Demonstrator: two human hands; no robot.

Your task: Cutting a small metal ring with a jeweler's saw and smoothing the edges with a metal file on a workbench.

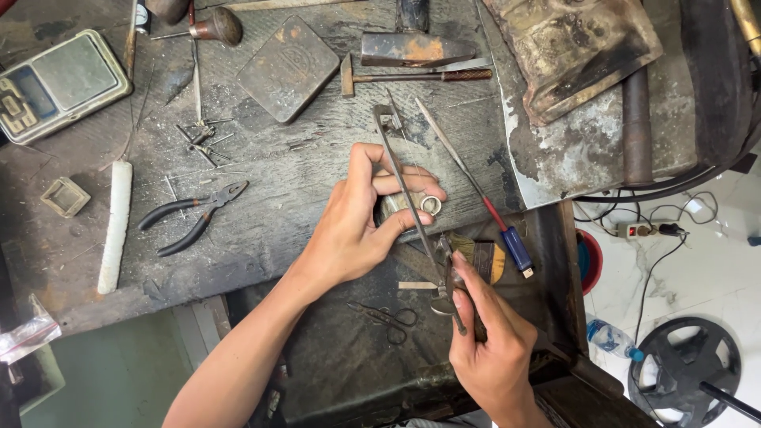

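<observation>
At the bench's front edge, the left hand pinches a small silver ring between thumb and fingers, pressing it against a worn wooden peg. The right hand is closed around the handle of a saw, whose thin metal frame runs up and away from that grip, crossing just over the left fingertips, with the ring beside it. Whether the blade touches the ring cannot be told.

Just right of the ring lies a file with a red and blue handle, slanting alongside the saw frame. Between the two hands, near the right thumb, sits a brush. Below the left wrist, small scissors lie on a dark tray. Well left of the left hand rest black pliers and a white stick. Farther from both grips, at the bench's back, are a hammer, a square metal block, and a pocket scale at the far left corner.
</observation>
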